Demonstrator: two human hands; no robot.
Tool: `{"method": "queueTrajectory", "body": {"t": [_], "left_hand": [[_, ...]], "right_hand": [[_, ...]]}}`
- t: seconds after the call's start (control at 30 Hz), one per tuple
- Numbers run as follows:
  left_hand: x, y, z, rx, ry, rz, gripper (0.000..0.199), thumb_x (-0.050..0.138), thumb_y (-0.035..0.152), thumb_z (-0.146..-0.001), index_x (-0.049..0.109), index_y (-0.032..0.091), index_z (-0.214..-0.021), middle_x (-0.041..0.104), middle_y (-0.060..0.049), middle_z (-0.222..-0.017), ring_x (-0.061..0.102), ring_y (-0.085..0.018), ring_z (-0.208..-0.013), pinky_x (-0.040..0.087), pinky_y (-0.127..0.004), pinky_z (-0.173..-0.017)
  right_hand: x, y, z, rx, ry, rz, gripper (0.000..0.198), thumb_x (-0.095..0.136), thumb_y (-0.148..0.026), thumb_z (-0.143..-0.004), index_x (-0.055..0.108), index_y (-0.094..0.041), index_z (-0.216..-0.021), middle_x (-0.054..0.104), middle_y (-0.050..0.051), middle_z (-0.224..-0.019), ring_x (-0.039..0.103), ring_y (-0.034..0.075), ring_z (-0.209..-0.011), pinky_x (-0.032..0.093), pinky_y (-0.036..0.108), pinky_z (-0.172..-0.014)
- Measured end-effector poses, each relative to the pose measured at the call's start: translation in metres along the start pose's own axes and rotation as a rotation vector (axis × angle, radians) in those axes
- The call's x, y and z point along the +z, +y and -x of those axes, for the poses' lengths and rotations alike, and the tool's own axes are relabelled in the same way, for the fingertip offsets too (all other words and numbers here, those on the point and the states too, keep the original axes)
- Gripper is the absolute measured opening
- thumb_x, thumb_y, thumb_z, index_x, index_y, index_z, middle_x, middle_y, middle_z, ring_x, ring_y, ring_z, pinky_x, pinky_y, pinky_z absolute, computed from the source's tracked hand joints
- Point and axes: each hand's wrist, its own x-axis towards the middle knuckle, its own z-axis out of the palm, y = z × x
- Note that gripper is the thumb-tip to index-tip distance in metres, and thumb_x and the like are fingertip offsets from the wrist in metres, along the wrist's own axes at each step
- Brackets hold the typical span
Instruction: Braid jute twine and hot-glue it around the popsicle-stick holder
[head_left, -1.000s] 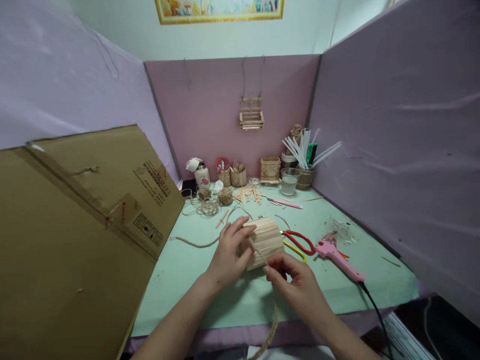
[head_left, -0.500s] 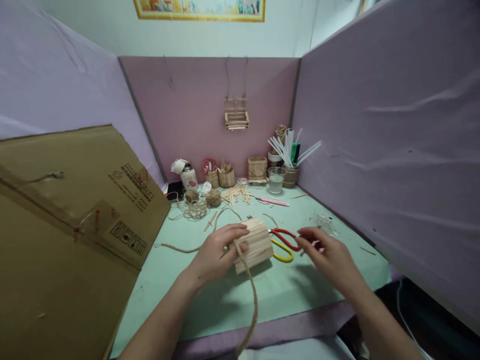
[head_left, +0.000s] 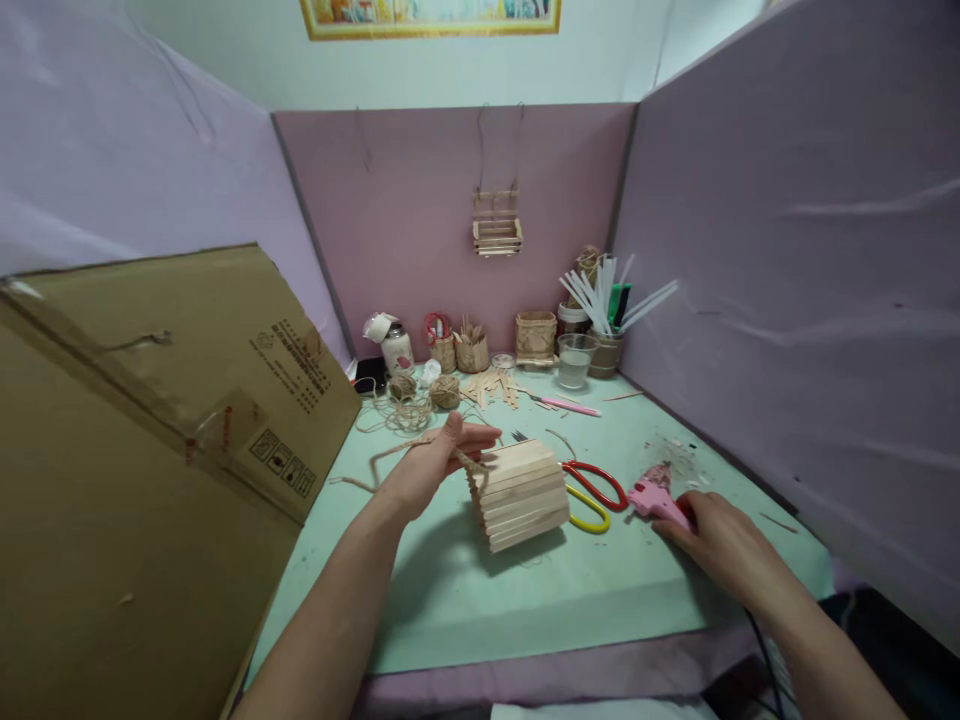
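A cylinder of pale wooden craft sticks lies sideways before me, a strand of jute rope fixed at its left end. My left hand is at that end, thumb raised and fingers stretched behind the cylinder's upper edge. The rope runs across this hand; any lower fingers against the cylinder are hidden. Over on the right, my right hand is closed around the handle of a pink glue gun. Scissors with red and yellow handles lie partly behind the cylinder.
Jute balls, loose sticks, a pink pen-like tool and a clear cup of liquid line the back. A large cardboard sheet leans at left. A black cable hangs at the right front edge.
My right hand has moved from beside the scissors to the right and taken hold of the glue gun. My left fingers have straightened, and the rope now trails leftward over that hand.
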Motion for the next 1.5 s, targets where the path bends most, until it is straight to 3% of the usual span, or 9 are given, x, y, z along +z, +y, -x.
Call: {"method": "queueTrajectory", "body": {"t": [0.17,0.3,0.37,0.47,0.6,0.8,1.1,1.5], "left_hand": [[0.001,0.002,-0.004,-0.031,0.040,0.086,0.075,0.043,0.080,-0.077,0.074,0.015,-0.099,0.069,-0.016,-0.119,0.058,-0.032,-0.119,0.040,-0.046,-0.105],[-0.001,0.002,-0.010,-0.046,0.036,0.103,0.075,0.044,0.080,-0.077,0.074,0.015,-0.098,0.068,-0.017,-0.119,0.060,-0.032,-0.117,0.041,-0.047,-0.104],[-0.002,0.003,-0.012,-0.059,0.032,0.106,0.075,0.045,0.080,-0.076,0.074,0.015,-0.098,0.068,-0.017,-0.119,0.060,-0.032,-0.116,0.041,-0.047,-0.103],[-0.002,0.004,-0.014,-0.077,0.045,0.134,0.074,0.046,0.080,-0.076,0.073,0.014,-0.095,0.068,-0.017,-0.118,0.061,-0.032,-0.114,0.043,-0.045,-0.101],[-0.002,0.005,-0.015,-0.095,0.082,0.164,0.072,0.048,0.079,-0.076,0.073,0.013,-0.092,0.070,-0.017,-0.114,0.063,-0.030,-0.110,0.045,-0.043,-0.097],[-0.001,0.006,-0.017,-0.099,0.092,0.185,0.073,0.049,0.080,-0.075,0.073,0.013,-0.092,0.069,-0.018,-0.116,0.063,-0.031,-0.111,0.046,-0.042,-0.094],[0.001,0.005,-0.017,-0.093,0.095,0.223,0.077,0.049,0.083,-0.071,0.072,0.012,-0.091,0.069,-0.019,-0.115,0.063,-0.032,-0.110,0.047,-0.042,-0.093],[-0.002,0.001,-0.017,-0.082,0.064,0.226,0.075,0.049,0.083,-0.071,0.073,0.014,-0.088,0.071,-0.017,-0.110,0.063,-0.030,-0.109,0.045,-0.043,-0.095]], "right_hand": [[-0.023,-0.010,0.004,0.069,0.029,-0.229,0.043,0.047,-0.059,-0.075,0.066,-0.020,-0.077,0.070,0.011,-0.073,0.063,0.026,-0.063,0.043,0.034,-0.055],[-0.041,-0.024,0.013,0.211,0.063,-0.654,0.051,0.049,-0.066,-0.073,0.069,-0.022,-0.088,0.074,0.010,-0.088,0.067,0.026,-0.074,0.052,0.034,-0.062],[-0.044,-0.033,0.020,0.251,0.017,-0.865,0.055,0.047,-0.069,-0.076,0.071,-0.022,-0.090,0.074,0.011,-0.093,0.068,0.026,-0.078,0.054,0.033,-0.064],[-0.045,-0.052,0.034,0.212,-0.071,-1.000,0.058,0.045,-0.070,-0.079,0.073,-0.019,-0.087,0.073,0.012,-0.086,0.066,0.024,-0.072,0.052,0.031,-0.057],[-0.048,-0.089,0.051,-0.008,-0.188,-1.005,0.054,0.049,-0.069,-0.082,0.071,-0.020,-0.085,0.068,0.009,-0.075,0.059,0.019,-0.064,0.049,0.027,-0.053],[-0.047,-0.131,0.056,-0.177,-0.236,-0.915,0.054,0.044,-0.069,-0.085,0.063,-0.019,-0.078,0.057,0.003,-0.067,0.048,0.014,-0.055,0.044,0.024,-0.047],[-0.042,-0.142,0.049,-0.233,-0.152,-0.812,0.051,0.042,-0.066,-0.088,0.066,-0.020,-0.084,0.056,0.002,-0.066,0.046,0.015,-0.054,0.040,0.024,-0.045],[-0.037,-0.143,0.045,-0.258,-0.123,-0.785,0.048,0.041,-0.062,-0.090,0.064,-0.021,-0.082,0.062,0.003,-0.069,0.051,0.017,-0.058,0.046,0.027,-0.054]]}}
